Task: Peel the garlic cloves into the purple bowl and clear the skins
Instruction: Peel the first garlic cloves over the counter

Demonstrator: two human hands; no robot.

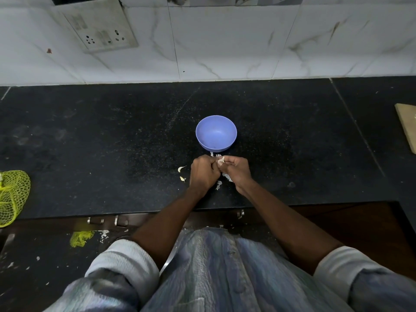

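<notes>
Head camera view, looking down on a black stone counter (112,143) set against a white marble-patterned tiled wall (225,41). Both hands meet near the middle of the counter, just in front of a purple bowl (216,133). The bowl stands upright, and no cloves can be made out inside it.

A garlic clove (221,161) sits between the fingertips of the two hands, on the bowl's near side and just short of its rim. The left hand (203,174) is curled with its knuckles facing up, fingertips pinching the clove from the left. The right hand (237,168) is also curled, its thumb and fingers gripping the same clove from the right. The two hands touch at the fingertips. Both forearms reach forward from the body and angle inward, with pale sleeves pushed up to the elbows.

Two loose garlic cloves (182,169) lie on the counter just left of the left hand. Papery white skins (218,185) lie scattered on the counter under and between the hands, and a few more show just beyond the fingertips, near the bowl's base.

A yellow-green mesh bag (12,197) lies at the far left edge of the counter. A wooden board (407,127) shows at the right edge. A switch plate (99,30) is on the wall at upper left.
</notes>
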